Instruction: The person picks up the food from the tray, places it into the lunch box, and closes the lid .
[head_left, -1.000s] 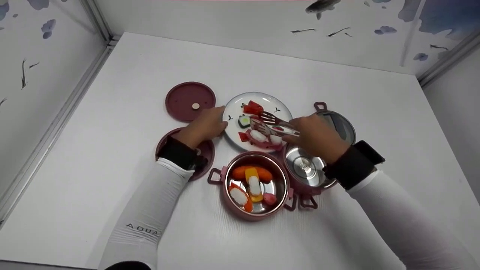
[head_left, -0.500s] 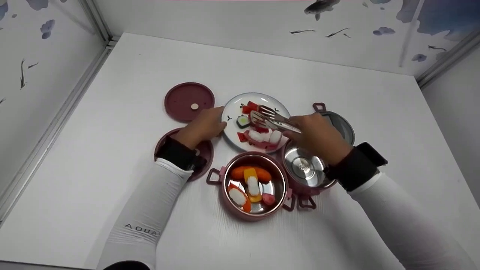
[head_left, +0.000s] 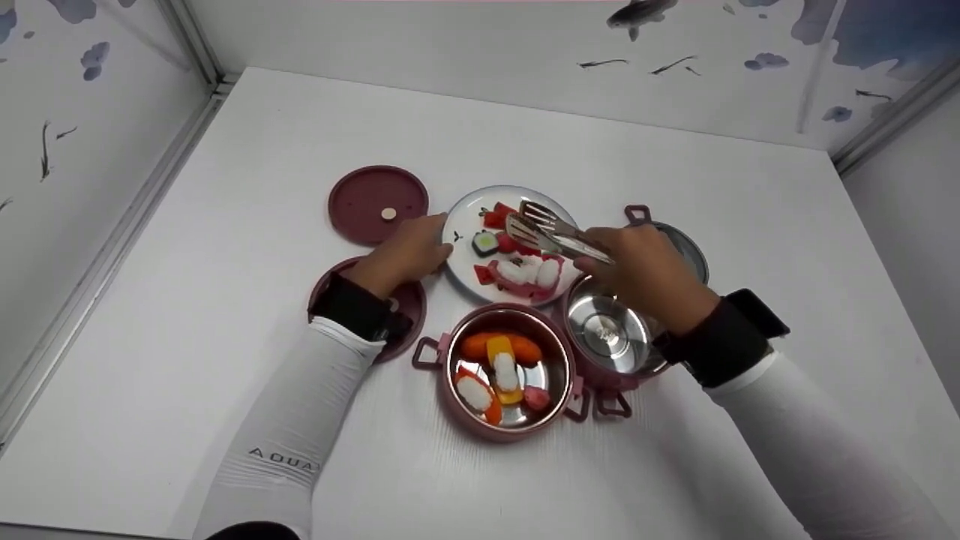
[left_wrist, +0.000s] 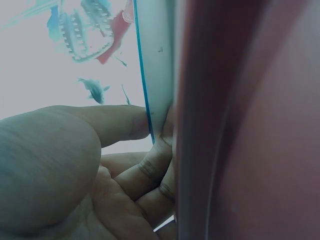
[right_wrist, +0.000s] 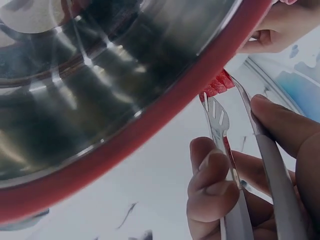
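Note:
My left hand (head_left: 411, 244) pinches the left rim of a round white plate (head_left: 463, 216), thumb on one face and fingers behind it in the left wrist view. With my right hand (head_left: 646, 264) I hold metal serving tongs (head_left: 579, 244), their slotted tips apart over the plate. On the plate lie red toy pieces (head_left: 495, 217) near the tips, a sushi roll (head_left: 485, 243) and white-and-pink sushi pieces (head_left: 517, 274). The right wrist view has a ridged red piece (right_wrist: 217, 85) by the tongs' ends; whether they grip it I cannot tell.
A pink pot (head_left: 510, 433) with toy food stands in front of the plate. Right of it is a second steel-lined pot (head_left: 609, 337), partly under my right arm, with a grey-topped handled vessel (head_left: 688, 251) behind. Two maroon lids (head_left: 367, 195) lie at the left.
The tongs have moved slightly away from the pots and to the right, off the sushi roll, and their tips now stand apart. My left hand stays at the plate's rim.

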